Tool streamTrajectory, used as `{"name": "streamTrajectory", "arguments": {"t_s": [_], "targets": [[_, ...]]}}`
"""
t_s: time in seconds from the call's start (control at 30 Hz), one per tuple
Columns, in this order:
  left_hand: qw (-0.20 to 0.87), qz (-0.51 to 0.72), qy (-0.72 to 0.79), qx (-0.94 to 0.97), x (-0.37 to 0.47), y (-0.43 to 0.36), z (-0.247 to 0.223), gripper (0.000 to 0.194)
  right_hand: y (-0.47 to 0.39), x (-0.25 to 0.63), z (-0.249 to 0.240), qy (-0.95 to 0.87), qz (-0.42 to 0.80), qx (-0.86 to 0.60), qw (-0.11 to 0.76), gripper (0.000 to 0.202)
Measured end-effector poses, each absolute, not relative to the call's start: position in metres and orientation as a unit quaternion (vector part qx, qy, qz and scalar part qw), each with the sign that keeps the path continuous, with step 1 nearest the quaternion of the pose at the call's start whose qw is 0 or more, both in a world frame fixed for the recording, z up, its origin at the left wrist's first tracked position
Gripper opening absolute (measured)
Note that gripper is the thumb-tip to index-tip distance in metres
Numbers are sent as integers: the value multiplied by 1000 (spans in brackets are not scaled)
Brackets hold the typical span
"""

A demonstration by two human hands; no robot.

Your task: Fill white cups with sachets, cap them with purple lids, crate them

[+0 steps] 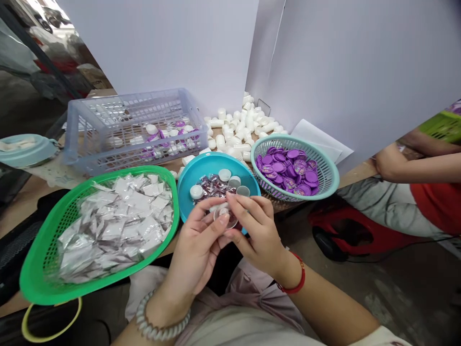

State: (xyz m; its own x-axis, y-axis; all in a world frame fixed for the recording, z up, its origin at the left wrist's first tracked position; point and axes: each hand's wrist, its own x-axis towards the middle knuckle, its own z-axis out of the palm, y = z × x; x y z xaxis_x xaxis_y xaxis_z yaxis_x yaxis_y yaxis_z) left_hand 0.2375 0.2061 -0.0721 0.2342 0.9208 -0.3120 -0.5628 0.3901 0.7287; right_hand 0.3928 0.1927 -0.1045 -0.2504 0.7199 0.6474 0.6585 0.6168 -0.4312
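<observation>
Both my hands meet over the near edge of a blue bowl point(187, 180). My left hand point(201, 235) has its thumb and fingers closed on a small clear cup point(230, 218) with something whitish inside. The fingertips of my right hand point(257, 230) press on the same cup from the other side. In the bowl lie dark red packets point(212, 185) and several small white cups point(224, 175). A green basket point(175, 192) full of clear-wrapped white packets point(122, 221) stands to the left. On the right, a pale teal basket point(329, 175) holds purple discs point(290, 168).
Behind the bowl, white plastic pieces point(239, 127) are heaped against pale panels point(173, 43). A translucent crate point(135, 158) with white and purple pieces stands back left. A light-blue lidded container point(27, 151) is far left. Another person's arm point(418, 166) shows at right.
</observation>
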Motion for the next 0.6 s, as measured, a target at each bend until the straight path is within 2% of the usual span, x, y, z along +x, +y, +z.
{"name": "streamTrajectory", "arguments": {"t_s": [0.07, 0.13, 0.2, 0.23, 0.3, 0.37, 0.47, 0.6], "targets": [[732, 503, 392, 240, 231, 210, -70, 50, 200, 407, -97, -816, 13, -432, 383, 68], [729, 491, 410, 244, 222, 215, -70, 49, 223, 435, -89, -825, 20, -427, 371, 68], [727, 482, 416, 257, 213, 218, -71, 42, 263, 473, -83, -781, 37, -506, 364, 53], [724, 482, 415, 266, 210, 219, -71, 40, 287, 492, -82, -746, 41, -582, 320, 47], [718, 485, 413, 280, 205, 219, -71, 38, 334, 524, -84, -725, 84, -673, 119, 44], [714, 484, 412, 292, 202, 219, -70, 36, 372, 543, -90, -720, 123, -681, 48, 51], [711, 483, 408, 308, 200, 217, -69, 35, 397, 546, -101, -726, 147, -671, 12, 59], [711, 491, 411, 291, 193, 215, -70, 33, 392, 538, -102, -735, 120, -668, 13, 38]]}}
